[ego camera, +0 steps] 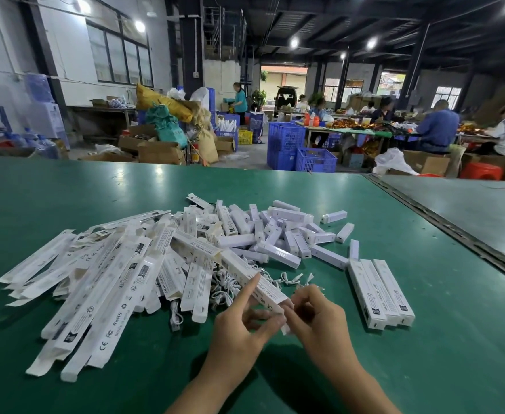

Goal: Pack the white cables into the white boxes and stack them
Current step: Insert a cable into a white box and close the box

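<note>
**White box (242, 265) between both grips**

My left grip (245, 321) holds the near end of the long box, forefinger straight along its side. My right grip (317, 315) pinches the flap at that end. White cables (224, 289) lie tangled on the green counter (65, 189) just beyond my left grip, partly under a heap of flat boxes (101, 276). Three closed boxes (379, 291) lie side by side to the right.

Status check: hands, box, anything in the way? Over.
Left hand grips white box, index finger straight. Right hand pinches its near end flap. Three boxes lie side by side at right. White cables loose under the held box, nothing blocking.
</note>
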`<state>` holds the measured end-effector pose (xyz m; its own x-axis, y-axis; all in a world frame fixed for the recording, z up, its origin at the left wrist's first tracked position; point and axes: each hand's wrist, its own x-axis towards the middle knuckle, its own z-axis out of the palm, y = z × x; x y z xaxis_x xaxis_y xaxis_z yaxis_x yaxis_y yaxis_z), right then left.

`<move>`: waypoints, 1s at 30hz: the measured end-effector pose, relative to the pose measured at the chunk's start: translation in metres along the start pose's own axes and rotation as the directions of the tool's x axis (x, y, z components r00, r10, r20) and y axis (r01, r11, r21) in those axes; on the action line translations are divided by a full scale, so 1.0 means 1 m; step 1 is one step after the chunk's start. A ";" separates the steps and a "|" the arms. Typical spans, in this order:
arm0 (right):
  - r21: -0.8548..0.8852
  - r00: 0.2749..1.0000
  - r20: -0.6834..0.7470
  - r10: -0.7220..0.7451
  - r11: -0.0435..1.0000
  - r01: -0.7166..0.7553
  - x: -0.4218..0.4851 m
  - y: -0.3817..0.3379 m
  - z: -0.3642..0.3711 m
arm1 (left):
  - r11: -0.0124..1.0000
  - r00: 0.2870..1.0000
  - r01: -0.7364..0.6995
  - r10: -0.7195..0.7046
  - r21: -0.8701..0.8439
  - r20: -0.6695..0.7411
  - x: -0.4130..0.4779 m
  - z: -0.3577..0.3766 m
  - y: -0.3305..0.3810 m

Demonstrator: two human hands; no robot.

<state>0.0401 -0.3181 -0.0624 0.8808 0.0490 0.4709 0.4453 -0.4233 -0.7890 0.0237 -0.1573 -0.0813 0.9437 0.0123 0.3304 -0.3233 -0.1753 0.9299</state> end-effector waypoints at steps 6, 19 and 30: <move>0.091 0.990 0.064 -0.125 0.989 0.119 -0.003 -0.005 0.000 | 0.999 0.998 -0.016 0.013 -0.051 -0.063 0.001 0.002 0.000; 0.111 0.963 0.107 -0.246 0.966 0.235 -0.002 -0.005 0.004 | 0.994 0.995 -0.021 0.010 -0.107 -0.100 0.008 -0.001 -0.006; -0.013 0.909 0.133 -0.394 0.917 0.399 0.001 0.000 0.005 | 0.983 0.998 0.026 -0.038 -0.180 -0.059 0.008 -0.004 0.000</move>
<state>0.0416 -0.3137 -0.0634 0.6469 0.3317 0.6867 0.7578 -0.3804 -0.5301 0.0309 -0.1536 -0.0776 0.9495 0.0765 0.3042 -0.3055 0.0054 0.9522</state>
